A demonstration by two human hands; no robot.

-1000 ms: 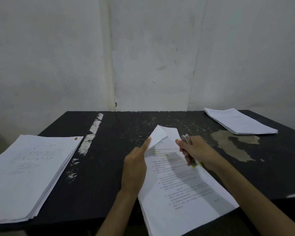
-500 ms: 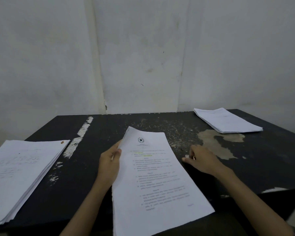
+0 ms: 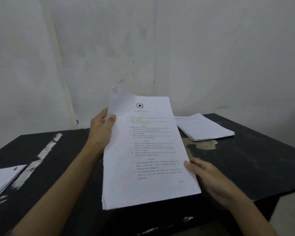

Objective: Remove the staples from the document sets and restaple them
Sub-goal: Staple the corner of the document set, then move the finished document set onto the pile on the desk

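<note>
Three paper bundles are shown. A stack (image 3: pixel 2 178) lies at the far left of the table (image 3: pixel 262 167). The left hand (image 3: pixel 100 130) is clamped on the upper left edge of the set (image 3: pixel 148 150), which is held tilted above the table. The right hand (image 3: pixel 209 181), fingers nearly straight, is laid against its lower right edge. A second stack (image 3: pixel 204 128) lies beyond. The set is judged light, limp and apt to fan, so opposite edges are best gripped.

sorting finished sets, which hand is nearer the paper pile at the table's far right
Right. The right hand is at the lower right edge of the document, just short of the pile; the left hand grips its upper left edge, farther off.
</note>
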